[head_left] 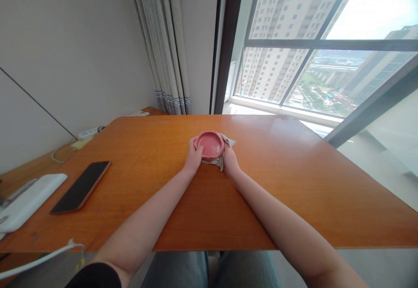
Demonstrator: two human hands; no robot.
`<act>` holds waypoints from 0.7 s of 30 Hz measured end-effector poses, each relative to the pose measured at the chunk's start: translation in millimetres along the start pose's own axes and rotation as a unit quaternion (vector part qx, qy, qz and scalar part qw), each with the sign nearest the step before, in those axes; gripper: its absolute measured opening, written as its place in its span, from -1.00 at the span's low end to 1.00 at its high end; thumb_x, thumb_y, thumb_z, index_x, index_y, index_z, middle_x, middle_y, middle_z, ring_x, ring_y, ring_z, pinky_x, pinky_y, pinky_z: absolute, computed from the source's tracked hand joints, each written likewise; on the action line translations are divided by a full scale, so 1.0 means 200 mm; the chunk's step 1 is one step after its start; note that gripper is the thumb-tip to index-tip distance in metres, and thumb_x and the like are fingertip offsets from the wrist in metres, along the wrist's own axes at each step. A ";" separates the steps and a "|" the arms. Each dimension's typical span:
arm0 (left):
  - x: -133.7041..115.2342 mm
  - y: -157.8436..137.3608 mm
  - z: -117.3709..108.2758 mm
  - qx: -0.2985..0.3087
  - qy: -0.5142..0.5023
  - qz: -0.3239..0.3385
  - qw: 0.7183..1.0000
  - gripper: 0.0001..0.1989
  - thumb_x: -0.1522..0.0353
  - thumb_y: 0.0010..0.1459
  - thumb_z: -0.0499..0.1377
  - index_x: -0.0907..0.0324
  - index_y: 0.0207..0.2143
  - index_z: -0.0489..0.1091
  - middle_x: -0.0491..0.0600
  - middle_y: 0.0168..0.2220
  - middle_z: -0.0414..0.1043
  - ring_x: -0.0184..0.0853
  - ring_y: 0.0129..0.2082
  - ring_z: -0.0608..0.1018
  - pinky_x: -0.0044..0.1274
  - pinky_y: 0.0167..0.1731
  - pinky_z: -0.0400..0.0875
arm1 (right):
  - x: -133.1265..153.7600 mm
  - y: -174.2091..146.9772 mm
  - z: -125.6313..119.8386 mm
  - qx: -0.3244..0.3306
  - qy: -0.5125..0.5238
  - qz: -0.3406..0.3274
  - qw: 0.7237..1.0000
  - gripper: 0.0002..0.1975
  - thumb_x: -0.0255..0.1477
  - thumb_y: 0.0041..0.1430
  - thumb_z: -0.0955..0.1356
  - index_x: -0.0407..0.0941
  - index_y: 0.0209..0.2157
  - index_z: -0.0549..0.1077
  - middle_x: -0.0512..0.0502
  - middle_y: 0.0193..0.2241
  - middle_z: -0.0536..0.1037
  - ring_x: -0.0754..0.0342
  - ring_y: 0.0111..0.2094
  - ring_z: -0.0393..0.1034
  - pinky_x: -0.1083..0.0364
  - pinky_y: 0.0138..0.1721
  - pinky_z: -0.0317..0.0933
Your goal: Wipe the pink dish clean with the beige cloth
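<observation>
A round pink dish [210, 144] with a raised rim is between my two hands over the middle of the wooden table, its hollow side facing me. My left hand [193, 154] grips the dish's left edge, thumb over the rim. On the other side, my right hand [230, 159] is closed around a greyish cloth [227, 140] pressed against the dish's right edge. Part of the cloth hangs below the dish. The fingers behind the dish and cloth are hidden.
On the table [137, 149] at left lie a black phone-like slab [81, 186] and a white device [32, 199]. A white cable [42, 259] crosses the near left corner. A power strip [87, 133] lies by the wall. Beyond the table are a curtain [168, 40] and a large window [294, 75].
</observation>
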State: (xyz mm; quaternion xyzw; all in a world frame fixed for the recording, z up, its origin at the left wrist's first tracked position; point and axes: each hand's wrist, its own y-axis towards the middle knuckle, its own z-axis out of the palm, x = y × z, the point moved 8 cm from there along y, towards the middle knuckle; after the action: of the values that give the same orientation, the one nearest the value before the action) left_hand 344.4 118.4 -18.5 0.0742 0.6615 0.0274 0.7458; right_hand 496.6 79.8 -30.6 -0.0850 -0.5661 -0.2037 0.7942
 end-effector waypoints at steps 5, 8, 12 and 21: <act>0.04 -0.02 0.04 0.028 0.030 -0.062 0.997 -0.86 0.31 0.13 0.10 0.14 -0.26 0.22 -0.05 -0.32 0.38 -0.30 -0.24 0.46 -0.43 -0.11 0.34 | 0.02 0.03 -0.08 -0.009 -0.041 0.027 0.999 -0.57 -0.06 0.12 0.25 -0.03 -0.15 0.52 0.01 -0.12 0.57 -0.02 -0.04 0.40 0.01 0.04 0.24; 0.00 -0.02 0.06 0.032 0.015 -0.012 0.999 -0.84 0.35 0.17 0.03 0.14 -0.19 0.30 0.01 -0.12 0.40 -0.29 -0.04 0.42 -0.44 0.04 0.26 | -0.02 0.04 -0.08 -0.007 -0.040 0.047 0.998 -0.55 -0.04 0.12 0.24 -0.02 -0.14 0.52 0.02 -0.11 0.57 -0.03 -0.02 0.40 0.00 0.05 0.24; -0.04 0.00 -0.01 -0.040 -0.032 0.036 0.998 -0.73 0.32 0.22 -0.03 0.13 -0.06 0.30 0.01 0.10 0.30 -0.30 0.16 0.30 -0.45 0.18 0.12 | -0.05 0.01 -0.03 -0.008 -0.034 0.058 0.998 -0.54 -0.03 0.13 0.25 0.04 -0.05 0.48 0.06 0.00 0.51 0.01 0.08 0.33 0.01 0.10 0.20; 0.07 -0.02 0.01 -0.010 -0.027 -0.078 0.997 -0.79 0.26 0.12 0.09 0.13 -0.20 0.21 -0.04 -0.24 0.38 -0.29 -0.18 0.45 -0.43 -0.10 0.35 | 0.01 0.01 -0.04 -0.024 -0.023 0.017 0.999 -0.54 -0.07 0.14 0.25 0.00 -0.04 0.46 0.04 -0.01 0.51 0.02 0.07 0.34 0.03 0.12 0.18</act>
State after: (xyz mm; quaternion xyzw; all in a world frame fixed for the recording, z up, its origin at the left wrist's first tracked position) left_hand 348.4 117.3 -33.2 0.0163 0.6448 -0.0262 0.7637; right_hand 505.6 77.4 -31.6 -0.1185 -0.5777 -0.2014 0.7821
